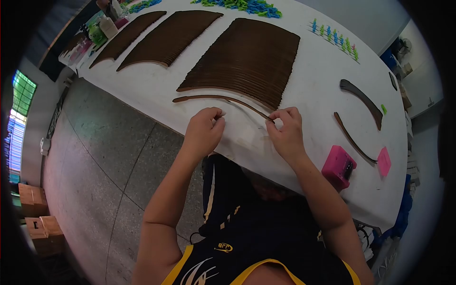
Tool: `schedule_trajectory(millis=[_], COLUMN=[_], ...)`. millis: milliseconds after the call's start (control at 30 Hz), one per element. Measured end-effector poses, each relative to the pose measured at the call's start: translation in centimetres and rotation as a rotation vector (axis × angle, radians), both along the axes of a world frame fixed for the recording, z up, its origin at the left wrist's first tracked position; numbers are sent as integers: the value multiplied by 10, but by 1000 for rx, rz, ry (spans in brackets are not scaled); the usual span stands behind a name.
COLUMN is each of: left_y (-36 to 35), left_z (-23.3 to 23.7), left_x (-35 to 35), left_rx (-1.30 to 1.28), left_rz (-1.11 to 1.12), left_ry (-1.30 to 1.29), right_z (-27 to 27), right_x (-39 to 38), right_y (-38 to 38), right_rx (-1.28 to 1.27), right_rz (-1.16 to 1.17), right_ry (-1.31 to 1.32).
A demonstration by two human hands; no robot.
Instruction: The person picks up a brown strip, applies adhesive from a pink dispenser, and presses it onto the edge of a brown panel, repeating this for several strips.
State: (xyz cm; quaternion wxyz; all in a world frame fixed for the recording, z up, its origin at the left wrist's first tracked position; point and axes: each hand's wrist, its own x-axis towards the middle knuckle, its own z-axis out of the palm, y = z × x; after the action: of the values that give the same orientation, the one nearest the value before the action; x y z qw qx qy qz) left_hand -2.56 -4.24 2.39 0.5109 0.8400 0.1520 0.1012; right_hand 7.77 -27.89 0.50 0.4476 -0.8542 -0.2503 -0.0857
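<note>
A thin, curved brown strip (pixel 223 97) lies in front of a large stack of similar brown strips (pixel 247 57) on the white table. At the strip's right end, the thumb and fingers of my right hand (pixel 289 133) are pinched on it. My left hand (pixel 204 129) is held near the table's front edge, just below the middle of the strip and apart from it. Its fingers are curled in with the thumb close to them. Whether anything small is between them I cannot make out.
Two more brown strip stacks (pixel 173 38) (pixel 130 38) lie left. Blue and green clips (pixel 247 5) are heaped at the back; others stand in rows (pixel 335 38). At right are a dark curved piece (pixel 363 99), a loose strip (pixel 354 137), a pink device (pixel 338 167) and pink paper (pixel 384 162).
</note>
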Motion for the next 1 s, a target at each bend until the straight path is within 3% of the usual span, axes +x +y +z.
schedule_trajectory(millis=[33,67,133,300,467,1000], left_y=[-1,0,4,5,4,8], left_z=[-5,-10,-15,-17,-18,-18], left_x=[0,2,5,13,16,30], left_rx=[404,402,736,799,830,846], left_rz=[26,20,27,-17,-23,-29], left_ry=[-143,-144,-322,-263,-282,-270], right_z=[-1,-3,-5,-3,4,7], right_x=[0,0,3,-7,-34,-28], right_y=[2,3,6,-1,-16,-5], right_rx=[-63,-127,-156,-124,-309,-476], right_rz=[-23,-46,-59,-105,78,18], right_ry=[-38,-73,-62,-94,-216,-104])
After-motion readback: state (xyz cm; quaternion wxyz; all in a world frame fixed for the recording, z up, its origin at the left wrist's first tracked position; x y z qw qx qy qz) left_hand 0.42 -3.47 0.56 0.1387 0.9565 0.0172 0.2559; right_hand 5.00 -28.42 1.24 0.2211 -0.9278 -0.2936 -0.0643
